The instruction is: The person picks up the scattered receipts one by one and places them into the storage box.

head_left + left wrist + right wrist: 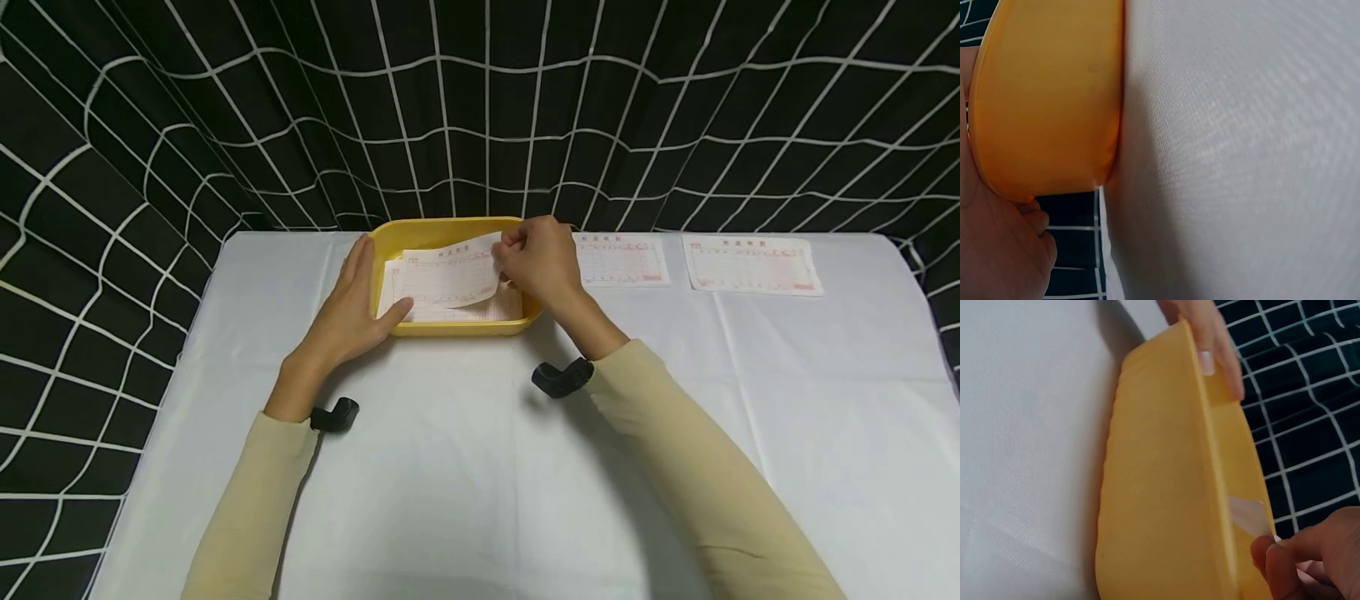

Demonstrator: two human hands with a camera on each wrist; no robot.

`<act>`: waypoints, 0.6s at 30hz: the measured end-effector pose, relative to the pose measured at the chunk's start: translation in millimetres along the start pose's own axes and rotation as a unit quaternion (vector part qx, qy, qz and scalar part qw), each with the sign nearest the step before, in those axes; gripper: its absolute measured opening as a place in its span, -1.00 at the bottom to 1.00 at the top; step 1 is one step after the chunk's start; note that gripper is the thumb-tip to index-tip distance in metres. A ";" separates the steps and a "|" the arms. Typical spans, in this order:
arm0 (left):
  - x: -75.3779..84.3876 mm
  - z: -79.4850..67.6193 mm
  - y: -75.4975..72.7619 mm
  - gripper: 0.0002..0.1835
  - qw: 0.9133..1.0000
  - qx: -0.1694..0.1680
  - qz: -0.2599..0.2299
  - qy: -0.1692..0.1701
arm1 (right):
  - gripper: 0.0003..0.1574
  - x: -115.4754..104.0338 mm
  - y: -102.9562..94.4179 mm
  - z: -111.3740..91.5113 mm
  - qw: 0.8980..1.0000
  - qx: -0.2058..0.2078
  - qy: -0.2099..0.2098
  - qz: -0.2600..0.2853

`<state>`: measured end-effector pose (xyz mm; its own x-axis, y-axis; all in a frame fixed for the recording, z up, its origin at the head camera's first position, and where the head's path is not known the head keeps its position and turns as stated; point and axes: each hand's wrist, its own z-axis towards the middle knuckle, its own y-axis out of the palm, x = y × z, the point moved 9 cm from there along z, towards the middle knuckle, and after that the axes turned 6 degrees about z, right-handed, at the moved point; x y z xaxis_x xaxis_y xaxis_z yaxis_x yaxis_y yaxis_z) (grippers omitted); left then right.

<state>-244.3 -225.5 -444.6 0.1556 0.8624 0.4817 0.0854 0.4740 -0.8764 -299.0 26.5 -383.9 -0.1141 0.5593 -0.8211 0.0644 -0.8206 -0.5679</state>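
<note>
A yellow plastic tub point(457, 328) stands at the back of the white table, with several printed paper slips point(420, 311) lying in it. My left hand point(347, 304) grips its left end, thumb over the front rim and fingers along the outside; the left wrist view shows this hand point(1004, 250) against the tub's end wall point(1047, 106). Over the tub's right side, my right hand point(546, 258) pinches the right edge of a red-printed form slip point(450, 271), which is lifted and bends up there. In the right wrist view, thumb and fingertips meet at the tub's rim.
To the right of the tub, one printed form point(622, 260) lies flat, partly behind my right hand. A second form point(752, 265) lies farther right. Dark cloth with a white grid point(480, 108) rises behind the table point(450, 467) and along its left side.
</note>
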 end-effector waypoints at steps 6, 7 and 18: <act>2.6 -0.5 1.2 0.15 1.000 0.001 -0.003 0.005 | -0.65 0.8 4.4 1.6 0.999 0.010 -0.001 -0.041; 2.6 -0.5 0.9 0.15 1.000 0.002 -0.002 0.006 | -0.62 1.1 5.0 1.6 0.999 0.008 0.001 -0.045; -0.8 -0.3 0.8 0.15 1.000 0.002 0.000 0.003 | -0.23 -14.5 -4.3 -11.9 0.997 -0.054 -0.015 -0.060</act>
<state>-244.0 -225.8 -445.6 0.1612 0.8611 0.4823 0.0816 0.4754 -0.8760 -285.8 23.3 -370.3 -0.1570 0.6477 -0.7456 0.1547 -0.7295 -0.6663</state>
